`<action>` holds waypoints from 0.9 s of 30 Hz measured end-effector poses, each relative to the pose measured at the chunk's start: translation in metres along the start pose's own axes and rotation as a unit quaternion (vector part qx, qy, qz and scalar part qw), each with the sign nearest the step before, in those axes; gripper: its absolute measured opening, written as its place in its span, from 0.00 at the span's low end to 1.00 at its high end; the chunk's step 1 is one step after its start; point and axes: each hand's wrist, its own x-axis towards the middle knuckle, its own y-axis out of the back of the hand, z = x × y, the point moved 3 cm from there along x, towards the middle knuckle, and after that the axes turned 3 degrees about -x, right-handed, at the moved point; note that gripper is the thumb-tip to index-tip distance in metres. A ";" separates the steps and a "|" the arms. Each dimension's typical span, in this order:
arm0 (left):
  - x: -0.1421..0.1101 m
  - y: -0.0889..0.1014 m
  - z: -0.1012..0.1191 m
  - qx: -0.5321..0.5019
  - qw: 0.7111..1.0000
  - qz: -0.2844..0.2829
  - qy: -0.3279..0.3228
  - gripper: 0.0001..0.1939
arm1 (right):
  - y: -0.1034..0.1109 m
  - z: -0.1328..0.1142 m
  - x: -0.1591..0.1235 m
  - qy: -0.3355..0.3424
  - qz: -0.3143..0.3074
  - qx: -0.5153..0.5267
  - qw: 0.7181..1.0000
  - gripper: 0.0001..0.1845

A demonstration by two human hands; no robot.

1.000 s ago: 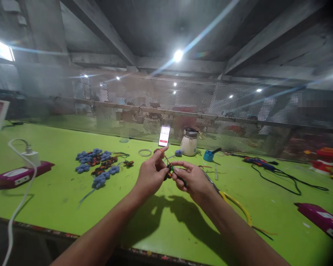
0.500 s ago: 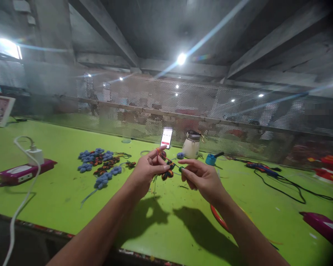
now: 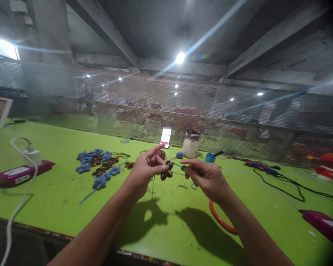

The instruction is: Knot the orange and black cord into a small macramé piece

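My left hand (image 3: 145, 168) pinches a small crocheted flower (image 3: 167, 173) in dark yarn flecked with orange and red. Orange-red yarn (image 3: 156, 149) loops over its raised index finger. Closed on the green grip of a crochet hook (image 3: 183, 167), my right hand (image 3: 207, 176) is just right of the flower. The hook's thin tip is too small to make out. Behind the left fingers sits a dark red and black ball of yarn (image 3: 161, 154), partly hidden.
Blue crocheted flowers (image 3: 100, 181) and dark ones (image 3: 102, 170) lie left on the green table (image 3: 72, 199). A phone (image 3: 165, 137), a white jar (image 3: 190, 146) and a blue pot (image 3: 210, 158) stand behind. Power strips (image 3: 24, 173) flank both sides; a red ring (image 3: 220, 218) lies by my right forearm.
My right hand has drawn the crochet hook slightly right, away from the flower. My left hand keeps its pinch on the flower, and the view has shifted a little.
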 end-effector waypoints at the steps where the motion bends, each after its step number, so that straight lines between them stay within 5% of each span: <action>1: 0.000 0.000 0.000 0.001 1.000 0.000 0.001 0.38 | 0.001 0.000 0.000 0.001 -0.002 -0.003 1.000 0.13; 15: 0.000 0.002 0.000 -0.148 0.984 -0.066 0.075 0.27 | 0.008 0.000 0.000 -0.004 -0.049 0.042 0.998 0.14; 27: -0.001 0.005 0.001 -0.246 0.952 -0.094 0.155 0.26 | 0.011 -0.007 -0.002 0.053 -0.020 0.018 0.998 0.10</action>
